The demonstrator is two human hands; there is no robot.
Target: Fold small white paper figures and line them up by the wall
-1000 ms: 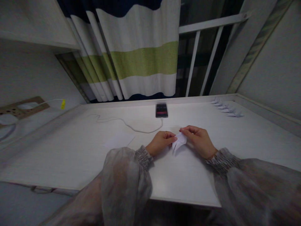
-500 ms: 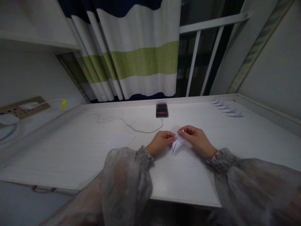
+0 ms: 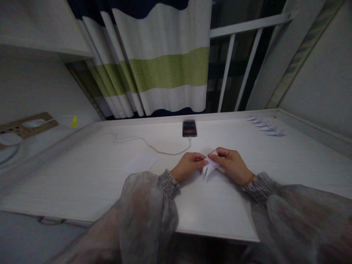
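Note:
A small white folded paper piece (image 3: 209,167) lies low over the white desk (image 3: 82,176), its pointed tips toward me. My left hand (image 3: 189,165) pinches its left edge with curled fingers. My right hand (image 3: 232,164) pinches the top right of the same paper, thumb and forefinger pressed together. Both wrists rest on the desk in sheer grey sleeves.
A flat white sheet (image 3: 140,163) lies left of my hands. A small dark device (image 3: 189,128) with a white cable (image 3: 154,147) sits behind them. Several folded paper figures (image 3: 265,125) line the far right corner. A striped curtain (image 3: 162,69) hangs behind; a socket strip (image 3: 24,126) is on the left.
My right hand has shifted slightly down and left, pressing closer on the paper. The paper has turned a little between my fingers. My left hand has barely moved.

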